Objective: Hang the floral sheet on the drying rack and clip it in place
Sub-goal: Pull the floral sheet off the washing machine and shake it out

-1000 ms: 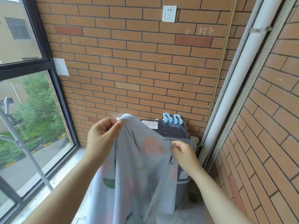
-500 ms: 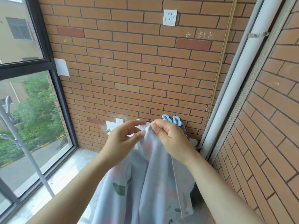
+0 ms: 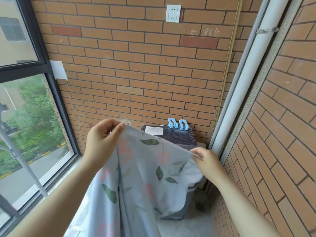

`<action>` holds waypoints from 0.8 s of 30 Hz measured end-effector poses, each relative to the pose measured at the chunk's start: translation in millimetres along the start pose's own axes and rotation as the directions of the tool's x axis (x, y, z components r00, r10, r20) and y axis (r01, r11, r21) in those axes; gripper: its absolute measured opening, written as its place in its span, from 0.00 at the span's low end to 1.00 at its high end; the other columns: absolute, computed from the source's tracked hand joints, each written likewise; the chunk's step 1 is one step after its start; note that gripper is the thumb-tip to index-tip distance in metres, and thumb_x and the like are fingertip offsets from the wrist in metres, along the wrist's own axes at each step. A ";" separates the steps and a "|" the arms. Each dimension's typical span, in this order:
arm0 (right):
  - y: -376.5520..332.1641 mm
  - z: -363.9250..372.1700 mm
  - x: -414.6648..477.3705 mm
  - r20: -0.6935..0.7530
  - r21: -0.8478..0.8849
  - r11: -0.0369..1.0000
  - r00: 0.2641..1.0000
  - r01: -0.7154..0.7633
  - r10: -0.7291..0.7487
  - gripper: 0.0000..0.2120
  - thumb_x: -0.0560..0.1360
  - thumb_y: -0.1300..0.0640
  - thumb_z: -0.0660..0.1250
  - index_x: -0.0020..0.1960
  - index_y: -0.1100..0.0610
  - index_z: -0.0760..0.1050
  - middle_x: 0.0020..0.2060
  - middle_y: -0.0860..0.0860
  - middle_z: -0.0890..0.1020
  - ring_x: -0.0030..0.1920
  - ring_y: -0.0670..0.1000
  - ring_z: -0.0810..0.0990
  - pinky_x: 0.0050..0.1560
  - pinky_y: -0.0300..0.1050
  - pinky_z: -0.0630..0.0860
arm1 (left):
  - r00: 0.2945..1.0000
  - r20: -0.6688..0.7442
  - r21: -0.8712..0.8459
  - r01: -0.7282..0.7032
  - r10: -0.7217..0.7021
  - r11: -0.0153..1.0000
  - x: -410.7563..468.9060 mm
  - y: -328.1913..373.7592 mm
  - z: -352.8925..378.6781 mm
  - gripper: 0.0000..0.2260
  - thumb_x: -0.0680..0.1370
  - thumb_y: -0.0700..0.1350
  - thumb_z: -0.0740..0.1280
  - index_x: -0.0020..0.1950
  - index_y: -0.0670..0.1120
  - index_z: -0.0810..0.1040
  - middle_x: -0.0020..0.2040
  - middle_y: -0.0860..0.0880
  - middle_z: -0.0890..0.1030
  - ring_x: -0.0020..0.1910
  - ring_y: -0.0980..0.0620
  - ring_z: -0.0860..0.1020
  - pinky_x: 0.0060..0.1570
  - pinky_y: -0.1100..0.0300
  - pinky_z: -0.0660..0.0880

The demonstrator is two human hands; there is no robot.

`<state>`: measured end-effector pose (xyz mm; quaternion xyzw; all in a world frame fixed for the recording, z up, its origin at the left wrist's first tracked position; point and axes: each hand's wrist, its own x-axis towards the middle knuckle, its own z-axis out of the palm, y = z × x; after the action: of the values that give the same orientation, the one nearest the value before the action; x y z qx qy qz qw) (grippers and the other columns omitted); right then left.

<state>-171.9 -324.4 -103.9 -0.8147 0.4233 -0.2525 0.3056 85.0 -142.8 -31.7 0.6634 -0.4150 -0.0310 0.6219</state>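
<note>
The floral sheet (image 3: 136, 177) is pale blue with pink flowers and green leaves, and it hangs down between my arms. My left hand (image 3: 102, 141) pinches its top edge at the upper left. My right hand (image 3: 207, 161) pinches the same edge lower and to the right, so the edge is stretched in a slant. Two light blue clips (image 3: 177, 124) sit on top of a dark washing machine (image 3: 177, 135) behind the sheet. A grey metal pole (image 3: 22, 161) slants across the window at the left; no rack rail shows above.
A brick wall (image 3: 136, 74) with a white socket (image 3: 173, 13) faces me. A white drain pipe (image 3: 242, 86) runs down the right corner beside another brick wall. A dark-framed window (image 3: 51, 93) fills the left. The floor shows below the machine.
My hands were together at the sheet's top edge half a second ago. They have drawn apart, the right hand down and to the right, spreading the edge and uncovering the machine's top.
</note>
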 end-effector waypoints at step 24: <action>-43.3 -18.9 4.5 -0.145 0.644 0.737 0.913 -0.206 0.382 0.14 0.77 0.52 0.63 0.37 0.60 0.67 0.34 0.55 0.64 0.37 0.53 0.63 0.38 0.44 0.59 | 0.976 -0.133 0.154 0.194 -0.174 0.969 -2.8 -6.8 4.7 0.14 0.75 0.55 0.70 0.54 0.48 0.77 0.45 0.57 0.79 0.43 0.60 0.77 0.39 0.67 0.70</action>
<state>-159.0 -313.8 -59.5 -0.5501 0.4793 -0.4318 0.5303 84.1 -145.8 -39.9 0.7493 -0.3151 -0.0148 0.5823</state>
